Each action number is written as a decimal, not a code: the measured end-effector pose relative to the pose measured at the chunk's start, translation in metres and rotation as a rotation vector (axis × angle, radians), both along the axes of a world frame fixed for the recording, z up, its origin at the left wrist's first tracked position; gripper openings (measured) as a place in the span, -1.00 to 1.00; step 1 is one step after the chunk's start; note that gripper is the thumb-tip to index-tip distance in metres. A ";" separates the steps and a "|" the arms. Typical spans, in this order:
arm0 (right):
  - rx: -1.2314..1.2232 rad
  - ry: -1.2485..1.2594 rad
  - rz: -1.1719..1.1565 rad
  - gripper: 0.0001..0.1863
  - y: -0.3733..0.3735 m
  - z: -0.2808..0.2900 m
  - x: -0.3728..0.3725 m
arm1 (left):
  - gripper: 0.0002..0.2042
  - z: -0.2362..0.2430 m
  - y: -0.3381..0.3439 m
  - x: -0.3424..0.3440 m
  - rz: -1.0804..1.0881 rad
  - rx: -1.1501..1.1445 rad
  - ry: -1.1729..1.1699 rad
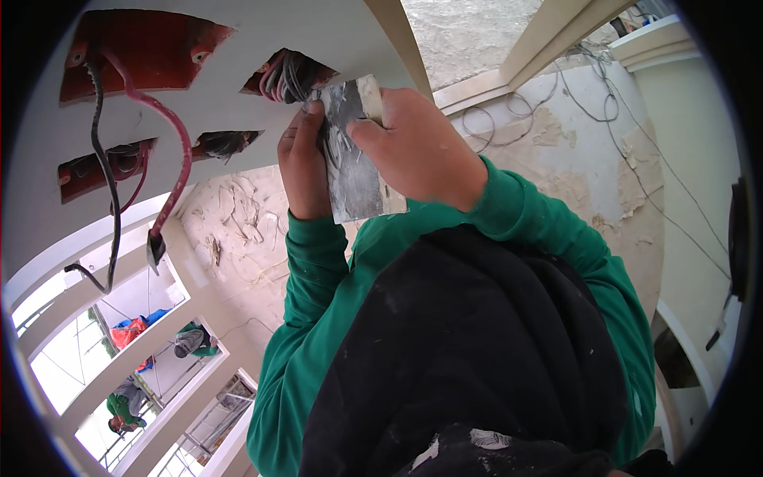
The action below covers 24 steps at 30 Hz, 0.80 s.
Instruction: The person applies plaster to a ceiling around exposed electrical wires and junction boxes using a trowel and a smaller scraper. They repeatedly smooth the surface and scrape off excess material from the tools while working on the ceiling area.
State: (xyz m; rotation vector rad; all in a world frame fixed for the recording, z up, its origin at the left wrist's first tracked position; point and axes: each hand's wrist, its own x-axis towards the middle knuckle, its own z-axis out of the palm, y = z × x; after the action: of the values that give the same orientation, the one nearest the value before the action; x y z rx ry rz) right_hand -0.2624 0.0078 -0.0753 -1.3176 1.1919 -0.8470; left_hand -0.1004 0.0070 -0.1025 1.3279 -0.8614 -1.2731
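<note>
Scraper (351, 171) in closed grip of left hand (305, 165) and right hand (421, 147), just beside bundled wires (294, 77)

We look through a single wide fisheye lens, the left of a pair worn on the head, facing steeply down. The wearer's torso (477, 342) fills the lower middle close up, both hands (425, 147) sit near us in the upper middle, and the floor (548, 183) lies well beyond; the view ends in a dark, round rim.
</note>
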 end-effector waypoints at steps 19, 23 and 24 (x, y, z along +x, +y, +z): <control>-0.143 0.041 0.100 -0.75 -0.012 -0.001 -0.005 | -0.77 -0.002 0.004 0.003 -0.006 0.018 0.297; 0.036 -0.120 -0.037 -0.74 -0.005 -0.002 0.001 | -0.77 -0.019 -0.002 0.008 -0.022 0.004 0.277; -0.015 -0.043 -0.003 -0.73 -0.005 -0.002 -0.001 | -0.77 -0.022 -0.001 0.008 -0.021 0.013 0.254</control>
State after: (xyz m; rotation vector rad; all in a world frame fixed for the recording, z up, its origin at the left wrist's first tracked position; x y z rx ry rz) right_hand -0.2630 0.0030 -0.0772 -1.3039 1.1556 -0.8841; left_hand -0.0927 0.0059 -0.1241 1.1397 -0.6911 -1.4298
